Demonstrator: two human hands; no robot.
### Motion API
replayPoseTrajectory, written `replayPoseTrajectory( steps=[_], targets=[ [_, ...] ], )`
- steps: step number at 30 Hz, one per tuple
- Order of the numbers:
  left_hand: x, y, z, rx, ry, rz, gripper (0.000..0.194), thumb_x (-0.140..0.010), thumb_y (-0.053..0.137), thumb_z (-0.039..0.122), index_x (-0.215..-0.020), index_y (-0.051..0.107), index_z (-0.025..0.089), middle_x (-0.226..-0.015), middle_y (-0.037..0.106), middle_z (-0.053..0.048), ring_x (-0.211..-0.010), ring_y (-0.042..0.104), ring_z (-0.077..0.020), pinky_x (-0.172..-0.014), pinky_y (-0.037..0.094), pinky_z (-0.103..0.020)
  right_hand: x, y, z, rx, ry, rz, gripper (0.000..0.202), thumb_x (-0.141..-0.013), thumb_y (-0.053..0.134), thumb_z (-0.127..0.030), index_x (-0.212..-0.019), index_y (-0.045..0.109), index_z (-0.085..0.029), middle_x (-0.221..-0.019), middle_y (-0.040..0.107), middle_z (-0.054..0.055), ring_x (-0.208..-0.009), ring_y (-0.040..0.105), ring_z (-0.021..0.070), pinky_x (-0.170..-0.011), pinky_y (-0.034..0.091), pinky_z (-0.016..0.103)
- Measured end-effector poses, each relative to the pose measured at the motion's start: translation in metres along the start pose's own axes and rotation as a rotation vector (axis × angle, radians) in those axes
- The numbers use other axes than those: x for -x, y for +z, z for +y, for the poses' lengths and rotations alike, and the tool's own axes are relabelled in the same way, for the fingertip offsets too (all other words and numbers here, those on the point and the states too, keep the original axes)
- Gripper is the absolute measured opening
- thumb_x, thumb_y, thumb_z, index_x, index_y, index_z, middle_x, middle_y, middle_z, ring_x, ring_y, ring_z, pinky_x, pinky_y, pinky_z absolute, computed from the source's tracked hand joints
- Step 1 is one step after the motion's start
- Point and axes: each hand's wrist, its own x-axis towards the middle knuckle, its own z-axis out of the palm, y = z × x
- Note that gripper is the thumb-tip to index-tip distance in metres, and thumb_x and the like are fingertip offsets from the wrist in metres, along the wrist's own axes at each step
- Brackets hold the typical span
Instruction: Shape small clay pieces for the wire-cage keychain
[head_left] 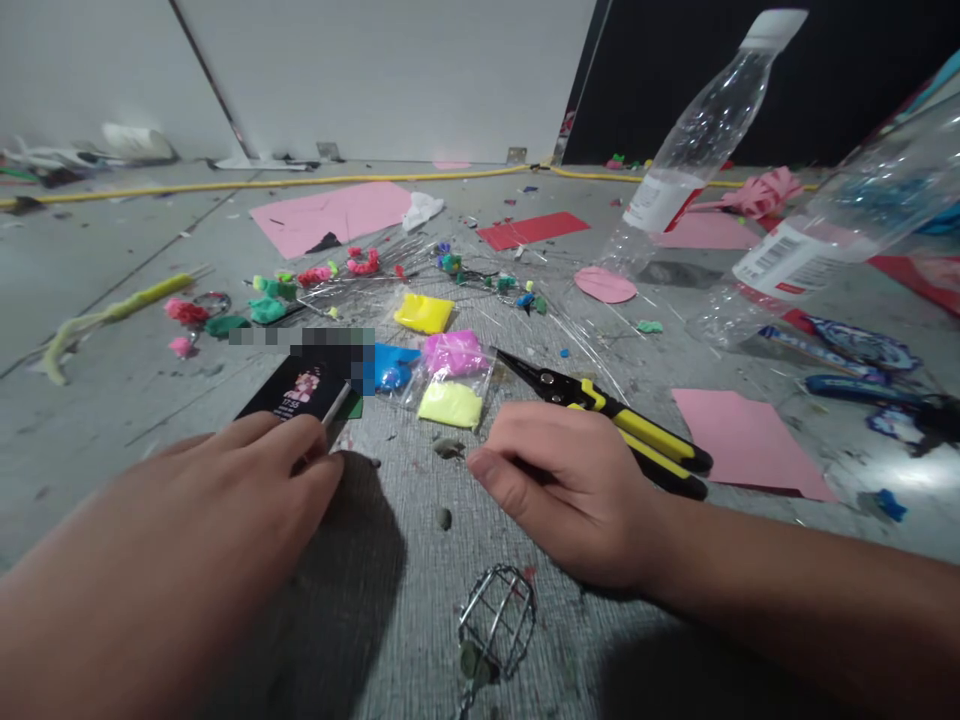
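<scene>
The left hand [225, 510] is at the phone [319, 370], with its fingers bent over the near edge. It touches the phone, but I can't tell if it has a real hold or just rests there, because the back of the hand hides the thumb side. So what is going on now looks like a small touch or a move of the phone; lifting it would call for a thumb and fingers on both sides. The right hand [585, 490] rests on its side, curled up small, with the thumb close to the bent fingers and only a tiny gap. I see nothing in it (the inside of the palm is hidden, though). The pliers [660, 430] with yellow and black handles lie just behind it, with their dark tips pointing away to the left. Near the front, between the two arms, sits a little wire cage [499, 620] with a dark green lump [474, 660] at its near end. Past the hands, in the middle, are soft clay packs: a yellow one [425, 313], a pink one [454, 352], a blue one [394, 370] and a pale yellow one [450, 405]. Two clear bottles [660, 200] stand farther off on the right.
</scene>
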Motion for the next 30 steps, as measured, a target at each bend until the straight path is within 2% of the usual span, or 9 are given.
replayPoseTrajectory(
  steps=[3,6,9,14,18,20,23,26,30],
  targets=[
    [-0.006,-0.004,0.004,-0.184,-0.01,-0.181,0.045,-0.081,0.05,-0.006,-0.092,0.082,0.023,-0.097,0.075,-0.008,-0.09,0.07,-0.0327,-0.08,0.052,-0.049,0.0,0.0,0.0,0.013,-0.004,-0.002,0.036,-0.106,0.059,-0.024,-0.072,0.061,-0.015,-0.067,0.05,-0.002,-0.063,0.048,0.0094,-0.06,0.038,0.023],
    [-0.011,-0.003,0.008,-0.202,0.0,-0.235,0.051,-0.079,0.05,-0.007,-0.105,0.082,0.022,-0.101,0.074,-0.009,-0.094,0.071,-0.0333,-0.083,0.055,-0.052,0.0,0.0,-0.001,0.018,-0.012,-0.003,0.036,-0.106,0.058,-0.024,-0.071,0.06,-0.015,-0.067,0.05,-0.002,-0.063,0.048,0.0097,-0.06,0.038,0.024],
    [-0.015,0.002,0.008,-0.178,0.033,-0.224,0.057,-0.08,0.046,-0.007,-0.118,0.078,0.021,-0.107,0.073,-0.01,-0.093,0.072,-0.0314,-0.081,0.056,-0.049,-0.001,0.0,-0.001,0.02,-0.011,-0.01,0.036,-0.106,0.058,-0.024,-0.071,0.059,-0.017,-0.067,0.05,-0.003,-0.063,0.048,0.0099,-0.059,0.038,0.024],
    [-0.024,0.011,0.004,-0.093,0.033,-0.134,0.042,-0.082,0.046,0.001,-0.098,0.078,0.024,-0.093,0.074,-0.008,-0.079,0.071,-0.0267,-0.07,0.052,-0.04,-0.002,0.0,-0.002,0.027,-0.027,-0.008,0.036,-0.107,0.057,-0.024,-0.07,0.057,-0.019,-0.065,0.048,-0.004,-0.06,0.046,0.0104,-0.056,0.037,0.025],
    [-0.031,0.009,0.015,0.265,0.057,0.053,0.036,-0.095,0.042,0.017,-0.099,0.077,0.023,-0.096,0.078,-0.006,-0.08,0.072,-0.0239,-0.072,0.055,-0.037,-0.001,0.001,-0.002,0.05,-0.07,0.011,0.022,-0.105,0.062,-0.022,-0.083,0.066,-0.017,-0.072,0.06,-0.001,-0.067,0.056,0.0121,-0.062,0.047,0.025],
    [-0.034,0.007,0.024,0.547,0.028,0.016,0.029,-0.099,0.049,0.029,-0.088,0.075,0.024,-0.081,0.077,-0.001,-0.07,0.07,-0.0197,-0.066,0.056,-0.03,0.001,0.003,-0.002,0.059,-0.13,0.027,0.01,-0.104,0.066,-0.023,-0.101,0.07,-0.015,-0.086,0.071,0.004,-0.079,0.066,0.0147,-0.071,0.056,0.027],
    [-0.036,0.005,0.034,0.899,-0.095,-0.133,0.027,-0.097,0.056,0.035,-0.085,0.077,0.024,-0.077,0.08,0.001,-0.069,0.072,-0.0175,-0.064,0.058,-0.026,0.004,0.005,-0.002,0.099,-0.212,0.009,0.014,-0.108,0.062,-0.021,-0.117,0.07,-0.014,-0.105,0.077,0.01,-0.094,0.072,0.0173,-0.082,0.062,0.03],
    [-0.034,0.009,0.036,1.081,-0.22,-0.181,0.023,-0.093,0.063,0.037,-0.086,0.08,0.024,-0.081,0.083,0.0,-0.076,0.074,-0.0185,-0.07,0.06,-0.027,0.005,0.005,-0.003,0.136,-0.255,-0.029,0.018,-0.109,0.056,-0.016,-0.117,0.072,-0.013,-0.105,0.078,0.012,-0.093,0.072,0.0175,-0.083,0.064,0.03],
    [-0.03,0.018,0.032,1.226,-0.246,-0.176,0.018,-0.09,0.073,0.039,-0.084,0.08,0.023,-0.079,0.079,-0.002,-0.072,0.069,-0.0175,-0.066,0.057,-0.026,0.002,0.003,-0.007,0.16,-0.303,-0.035,0.016,-0.106,0.059,-0.013,-0.115,0.071,-0.009,-0.102,0.078,0.015,-0.088,0.072,0.0193,-0.077,0.063,0.03]
  ],
)
